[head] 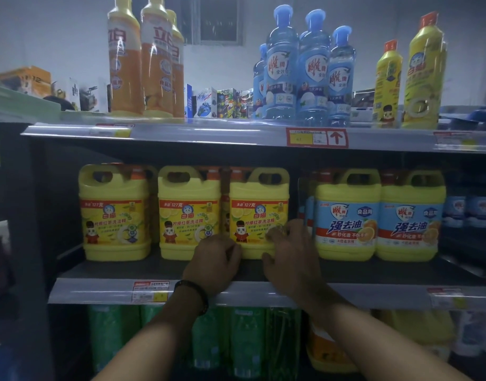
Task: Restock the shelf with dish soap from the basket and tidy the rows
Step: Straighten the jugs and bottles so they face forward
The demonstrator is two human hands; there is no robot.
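The left hand [214,259] is held with fingers curled against the lower left corner of a yellow plastic handled jug of dish soap [258,204]; whether they close round it cannot be told. The right hand [291,251] is bent round the jug's lower right corner, with fingers laid on the label and the thumb low at the base. A black bracelet [193,291] is worn on the left wrist. The jug is stood upright on the dark middle shelf [154,268], set back from its front edge. 2 matching yellow jugs [189,213] are lined up to its left with narrow gaps between them. 2 yellow jugs with blue labels [346,215] are stood touching each other toward the right end. On the top shelf [209,130], 3 tall orange bottles [154,64], a cluster of clear blue bottles [299,70] and 2 slim yellow bottles [421,78] are seen. Green bottles [236,339] are stocked below.
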